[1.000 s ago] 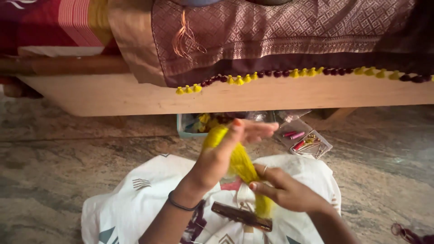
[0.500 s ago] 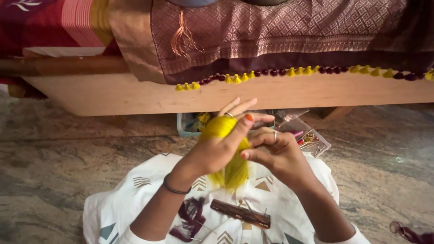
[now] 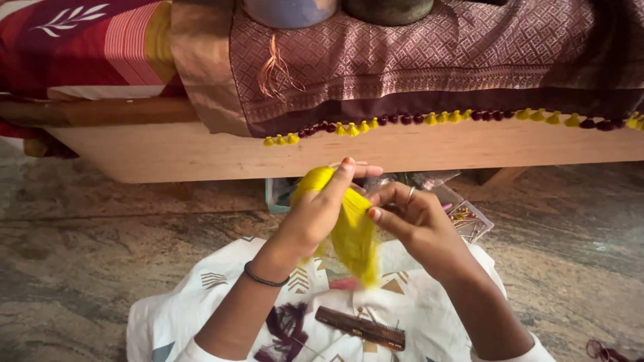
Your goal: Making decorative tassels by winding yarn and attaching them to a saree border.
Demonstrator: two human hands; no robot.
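clear packet (image 3: 469,218) contents unclear, two pots (image 3: 290,10) cropped at top

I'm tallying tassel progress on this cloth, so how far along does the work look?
Done: a row of yellow and maroon tassels already hangs along the brown cloth's edge. In hand: the left hand and right hand hold a bundle of yellow thread, loose ends hanging. Left: a comb and maroon threads lie unused on the white cloth.

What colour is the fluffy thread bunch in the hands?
Bright yellow thread bunch, held by both hands, seen clearly in the head view.
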